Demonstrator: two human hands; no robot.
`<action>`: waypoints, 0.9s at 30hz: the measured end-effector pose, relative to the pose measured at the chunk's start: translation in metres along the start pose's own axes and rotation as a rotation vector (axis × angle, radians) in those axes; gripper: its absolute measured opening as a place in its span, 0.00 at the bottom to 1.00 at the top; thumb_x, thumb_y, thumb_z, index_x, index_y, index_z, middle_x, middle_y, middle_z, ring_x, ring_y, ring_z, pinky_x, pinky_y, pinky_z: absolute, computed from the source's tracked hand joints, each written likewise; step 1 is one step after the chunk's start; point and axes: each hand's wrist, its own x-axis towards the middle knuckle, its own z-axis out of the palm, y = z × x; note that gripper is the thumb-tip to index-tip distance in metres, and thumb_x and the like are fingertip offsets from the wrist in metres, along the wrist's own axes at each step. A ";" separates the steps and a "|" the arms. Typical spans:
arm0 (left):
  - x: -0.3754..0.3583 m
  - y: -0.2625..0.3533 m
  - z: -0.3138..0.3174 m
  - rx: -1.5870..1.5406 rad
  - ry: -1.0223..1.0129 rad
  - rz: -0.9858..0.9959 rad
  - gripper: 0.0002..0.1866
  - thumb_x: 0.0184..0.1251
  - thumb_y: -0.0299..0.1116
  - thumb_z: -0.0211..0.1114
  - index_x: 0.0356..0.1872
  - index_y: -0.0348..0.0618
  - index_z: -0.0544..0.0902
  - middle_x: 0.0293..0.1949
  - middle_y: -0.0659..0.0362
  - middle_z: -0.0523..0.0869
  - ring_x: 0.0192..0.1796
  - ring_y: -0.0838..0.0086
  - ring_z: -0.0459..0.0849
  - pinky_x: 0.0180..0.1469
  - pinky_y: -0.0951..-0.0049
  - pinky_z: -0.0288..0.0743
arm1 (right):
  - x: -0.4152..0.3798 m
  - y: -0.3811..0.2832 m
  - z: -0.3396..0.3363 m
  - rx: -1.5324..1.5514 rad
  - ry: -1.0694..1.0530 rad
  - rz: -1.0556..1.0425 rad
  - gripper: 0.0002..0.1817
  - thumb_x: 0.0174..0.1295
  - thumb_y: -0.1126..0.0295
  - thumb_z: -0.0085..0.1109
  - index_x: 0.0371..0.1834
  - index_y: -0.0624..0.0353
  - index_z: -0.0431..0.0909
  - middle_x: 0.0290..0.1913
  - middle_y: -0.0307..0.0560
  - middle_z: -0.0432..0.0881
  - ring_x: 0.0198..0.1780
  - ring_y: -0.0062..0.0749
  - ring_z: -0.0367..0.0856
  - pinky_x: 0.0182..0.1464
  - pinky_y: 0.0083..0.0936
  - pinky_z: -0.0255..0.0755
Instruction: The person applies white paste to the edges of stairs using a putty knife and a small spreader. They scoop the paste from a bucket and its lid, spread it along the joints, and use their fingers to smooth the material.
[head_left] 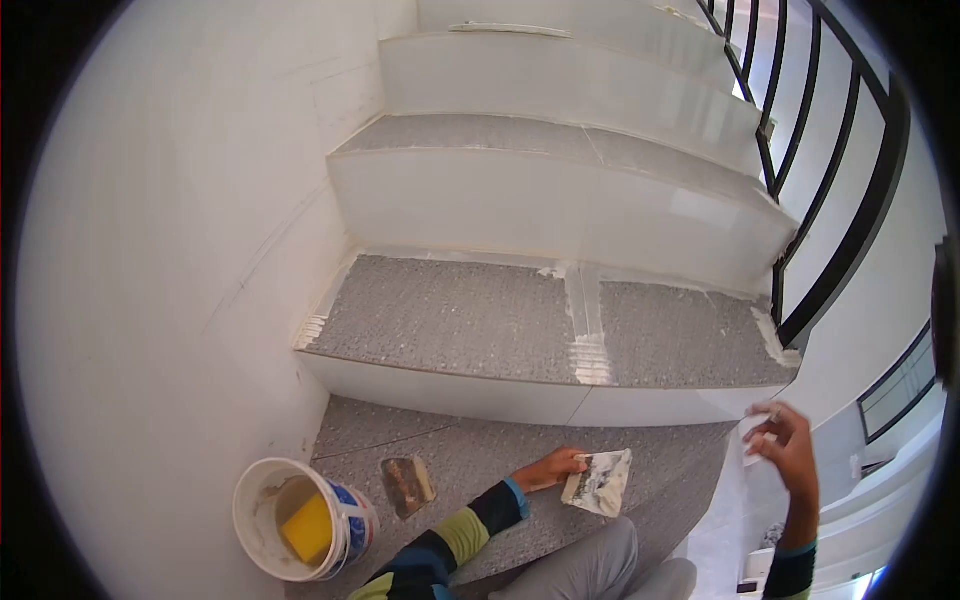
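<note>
My left hand (548,470) is closed on the edge of a square flat plate (603,484) smeared with white and dark paste, held above the lower grey step. Off to the right, my right hand (785,445) is raised near the end of the step, its fingers curled and pinched. Something thin and white seems to be at the fingertips, but it blends with the pale background. A second square plate (405,488), brown with a pale strip along one side, lies on the step left of my left hand.
A white bucket (260,545) with a yellow sponge (307,528) inside stands by the left wall. White paste (590,360) lines the joints of the grey speckled tread (450,310) ahead. More stairs rise beyond, with a black railing (850,240) on the right.
</note>
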 end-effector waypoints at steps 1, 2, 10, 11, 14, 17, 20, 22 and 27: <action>-0.002 0.002 -0.001 -0.007 -0.013 0.008 0.21 0.64 0.41 0.56 0.51 0.36 0.73 0.40 0.62 0.78 0.41 0.82 0.75 0.42 0.81 0.70 | 0.015 -0.021 -0.002 -0.042 0.008 -0.038 0.18 0.45 0.75 0.61 0.42 0.67 0.74 0.41 0.46 0.75 0.33 0.26 0.78 0.31 0.20 0.75; -0.002 0.005 -0.006 0.061 0.021 -0.002 0.20 0.63 0.42 0.56 0.50 0.36 0.74 0.40 0.63 0.78 0.40 0.82 0.75 0.41 0.80 0.71 | 0.031 -0.027 -0.008 -0.054 0.029 -0.102 0.17 0.45 0.75 0.61 0.41 0.67 0.74 0.40 0.46 0.76 0.30 0.25 0.78 0.30 0.20 0.75; -0.016 0.018 -0.028 0.139 0.127 -0.004 0.18 0.64 0.38 0.55 0.47 0.35 0.77 0.33 0.62 0.80 0.35 0.82 0.74 0.38 0.78 0.68 | 0.240 -0.133 0.032 -0.363 0.056 -0.381 0.25 0.54 0.50 0.57 0.38 0.65 0.76 0.26 0.45 0.75 0.25 0.26 0.77 0.25 0.19 0.74; -0.015 0.023 -0.027 0.135 0.124 0.001 0.18 0.64 0.38 0.55 0.47 0.35 0.77 0.33 0.62 0.80 0.35 0.82 0.74 0.38 0.78 0.68 | 0.272 -0.148 0.042 -0.315 0.010 -0.377 0.25 0.57 0.51 0.56 0.44 0.64 0.74 0.31 0.42 0.75 0.28 0.20 0.75 0.30 0.15 0.73; -0.016 0.029 -0.026 0.305 0.135 -0.090 0.15 0.64 0.39 0.55 0.41 0.37 0.78 0.31 0.65 0.79 0.34 0.82 0.71 0.39 0.76 0.67 | 0.376 -0.176 0.082 -0.094 -0.063 -0.519 0.29 0.57 0.47 0.54 0.52 0.61 0.72 0.47 0.48 0.73 0.40 0.28 0.74 0.41 0.23 0.73; -0.016 0.029 -0.032 0.304 0.101 -0.166 0.15 0.65 0.39 0.55 0.42 0.37 0.78 0.30 0.65 0.78 0.35 0.82 0.71 0.39 0.76 0.66 | 0.445 -0.206 0.128 0.035 -0.082 -0.544 0.34 0.61 0.48 0.48 0.60 0.66 0.60 0.56 0.57 0.66 0.49 0.42 0.73 0.52 0.31 0.71; -0.017 0.032 -0.032 0.419 0.134 -0.194 0.16 0.65 0.40 0.55 0.43 0.37 0.78 0.30 0.62 0.78 0.34 0.80 0.72 0.39 0.74 0.66 | 0.496 -0.230 0.159 0.425 -0.158 -0.310 0.30 0.62 0.58 0.46 0.61 0.67 0.56 0.60 0.58 0.60 0.48 0.45 0.73 0.48 0.36 0.73; -0.014 0.011 -0.040 0.357 0.106 -0.150 0.18 0.65 0.42 0.54 0.45 0.36 0.77 0.26 0.62 0.76 0.31 0.80 0.69 0.35 0.73 0.64 | 0.530 -0.239 0.169 0.404 -0.171 -0.319 0.33 0.64 0.54 0.40 0.63 0.69 0.50 0.63 0.59 0.57 0.49 0.46 0.72 0.51 0.38 0.71; -0.019 0.025 -0.032 0.247 0.118 -0.080 0.21 0.65 0.44 0.54 0.47 0.34 0.76 0.24 0.62 0.74 0.27 0.80 0.66 0.30 0.70 0.61 | 0.575 -0.268 0.197 0.633 -0.174 -0.234 0.31 0.66 0.55 0.37 0.62 0.72 0.49 0.63 0.58 0.58 0.52 0.46 0.72 0.54 0.38 0.70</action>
